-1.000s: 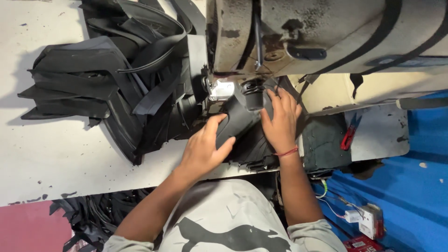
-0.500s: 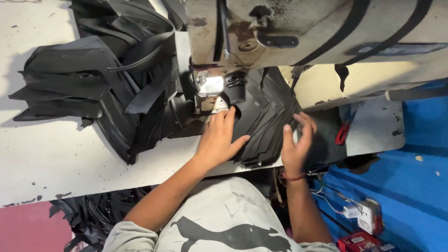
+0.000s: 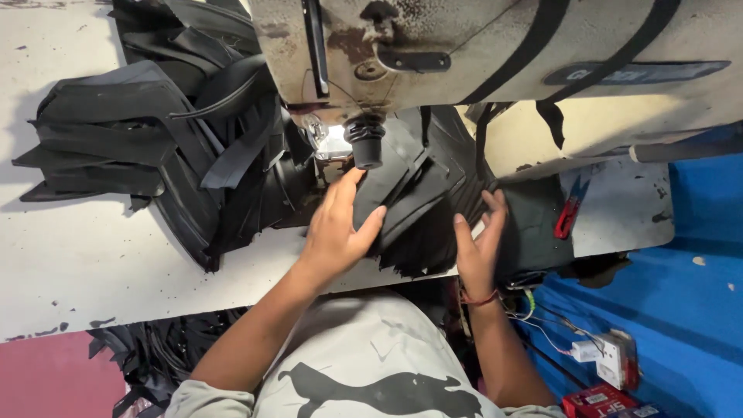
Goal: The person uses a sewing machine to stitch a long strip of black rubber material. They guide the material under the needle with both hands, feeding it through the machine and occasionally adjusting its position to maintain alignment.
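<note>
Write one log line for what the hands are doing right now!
left hand: flat on black pieces under sewing machine | right hand: open at stack's edge | red snips: on table

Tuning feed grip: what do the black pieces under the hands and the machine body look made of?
Black pieces: thin matte synthetic sheet or coated fabric, judging by flat folds and cut edges; exact type unclear. Sewing machine body: painted metal, cream finish chipped and stained.

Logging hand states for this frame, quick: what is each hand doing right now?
Left hand: open, flat on the black pieces under the sewing machine.
Right hand: open, fingers spread at the edge of the pieces, gripping nothing.
</note>
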